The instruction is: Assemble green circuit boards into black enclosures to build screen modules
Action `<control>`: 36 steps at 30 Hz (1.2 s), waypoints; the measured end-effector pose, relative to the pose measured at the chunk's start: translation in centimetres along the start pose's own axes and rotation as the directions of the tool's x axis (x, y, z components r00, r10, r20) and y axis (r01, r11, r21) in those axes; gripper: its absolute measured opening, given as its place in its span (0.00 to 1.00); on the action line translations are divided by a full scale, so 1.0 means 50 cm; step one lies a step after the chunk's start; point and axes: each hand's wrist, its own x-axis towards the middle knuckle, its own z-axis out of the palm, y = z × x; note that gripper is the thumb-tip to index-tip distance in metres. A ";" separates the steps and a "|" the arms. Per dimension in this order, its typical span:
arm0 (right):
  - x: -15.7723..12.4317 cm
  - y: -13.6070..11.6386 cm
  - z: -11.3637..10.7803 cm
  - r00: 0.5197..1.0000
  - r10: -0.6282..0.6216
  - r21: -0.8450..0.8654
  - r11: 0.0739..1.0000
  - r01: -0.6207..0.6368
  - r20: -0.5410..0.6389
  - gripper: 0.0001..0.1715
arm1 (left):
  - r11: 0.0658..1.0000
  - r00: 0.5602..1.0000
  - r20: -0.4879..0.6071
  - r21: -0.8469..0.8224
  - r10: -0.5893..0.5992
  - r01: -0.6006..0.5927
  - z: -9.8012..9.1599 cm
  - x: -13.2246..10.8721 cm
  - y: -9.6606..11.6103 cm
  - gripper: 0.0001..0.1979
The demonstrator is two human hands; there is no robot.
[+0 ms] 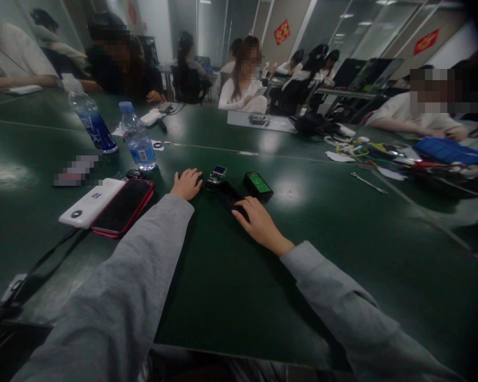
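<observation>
My left hand (186, 184) lies palm down on the green table, fingers spread, beside a small device with a dark screen (218, 172). A dark patch shows at its fingertips; I cannot make out what it is. My right hand (259, 222) has its fingers and thumb on the near end of an open black plastic case (228, 195), which lies at a slant and is partly covered by the hand. Just beyond that hand rests a black box with a green circuit board (258, 183) in it.
At left lie a white power bank (90, 204) and a phone in a red case (123, 207). Behind them stand a water bottle (139, 138) and a blue-labelled bottle (91, 119). A wrench (368, 182) and tangled wires (358, 148) lie right. Several people sit around.
</observation>
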 end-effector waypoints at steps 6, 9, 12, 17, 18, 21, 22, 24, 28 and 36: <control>0.000 -0.001 0.000 1.000 0.004 -0.008 1.000 -0.004 0.005 0.21 | 1.000 1.000 0.007 0.004 0.011 -0.011 -0.001 0.000 -0.001 0.24; 0.001 0.001 0.003 1.000 -0.009 -0.026 1.000 0.009 -0.007 0.20 | 1.000 1.000 0.009 0.017 0.009 -0.009 -0.005 -0.001 0.003 0.24; 0.001 0.003 0.005 1.000 -0.014 -0.027 1.000 0.014 -0.008 0.20 | 1.000 1.000 0.009 0.019 0.008 -0.008 -0.006 -0.002 0.005 0.24; -0.001 0.004 0.005 1.000 -0.011 -0.027 1.000 0.011 -0.013 0.19 | 1.000 1.000 -0.001 0.012 0.013 -0.013 -0.003 -0.001 0.001 0.24; -0.001 0.003 0.005 1.000 -0.009 -0.027 1.000 0.009 -0.012 0.19 | 1.000 1.000 0.001 0.012 0.013 -0.013 -0.002 0.000 0.000 0.24; 0.000 0.003 0.005 1.000 -0.004 -0.021 1.000 0.004 -0.007 0.19 | 1.000 1.000 0.002 0.012 0.014 -0.014 -0.002 0.000 0.000 0.24; 0.000 0.002 0.004 1.000 -0.003 -0.019 1.000 0.003 -0.005 0.19 | 1.000 1.000 0.000 0.012 0.015 -0.015 -0.002 0.000 0.001 0.24; 0.000 0.002 0.004 1.000 -0.002 -0.015 1.000 0.002 -0.002 0.19 | 1.000 1.000 -0.004 0.012 0.015 -0.015 -0.001 0.001 0.000 0.24; -0.001 0.002 0.003 1.000 0.001 -0.012 1.000 -0.001 0.001 0.20 | 1.000 1.000 -0.010 0.015 0.027 -0.027 0.005 0.003 -0.005 0.24; 0.000 0.005 0.005 1.000 -0.002 -0.015 1.000 0.002 -0.004 0.19 | 1.000 1.000 -0.002 0.015 0.018 -0.018 0.004 0.003 -0.004 0.24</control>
